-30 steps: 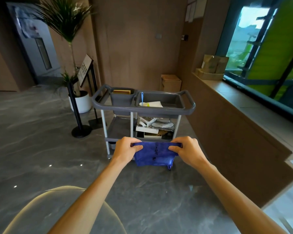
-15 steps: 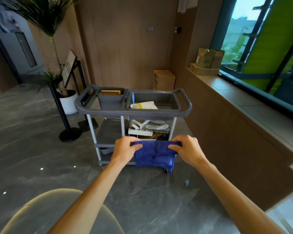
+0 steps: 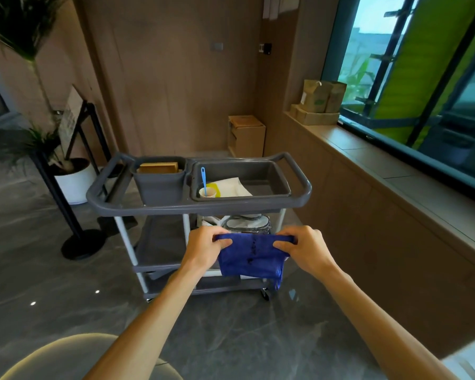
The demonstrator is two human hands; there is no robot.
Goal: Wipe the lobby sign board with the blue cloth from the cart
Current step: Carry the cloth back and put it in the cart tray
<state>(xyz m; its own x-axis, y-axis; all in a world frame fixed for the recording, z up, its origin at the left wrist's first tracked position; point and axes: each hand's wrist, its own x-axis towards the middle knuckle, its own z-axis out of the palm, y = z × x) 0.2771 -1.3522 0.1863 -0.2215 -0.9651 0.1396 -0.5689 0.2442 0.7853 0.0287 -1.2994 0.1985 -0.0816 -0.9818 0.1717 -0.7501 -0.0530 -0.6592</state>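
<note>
Both hands, left (image 3: 203,249) and right (image 3: 303,249), fingers pinching cloth (image 3: 251,259) top edge, stretched before cart (image 3: 198,205), sign (image 3: 70,119) left, bare floor (image 3: 39,270) between

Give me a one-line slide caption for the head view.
Both hands, left and right, stretch a blue cloth before a grey cart; the sign board stands far left.

Cloth (image 3: 251,259) deep blue w/ dark specks. Cart (image 3: 296,198) grey, white legs. Brush (image 3: 203,179) light blue. Floor (image 3: 39,270) grey marble veining. Planter (image 3: 76,185) white.
</note>
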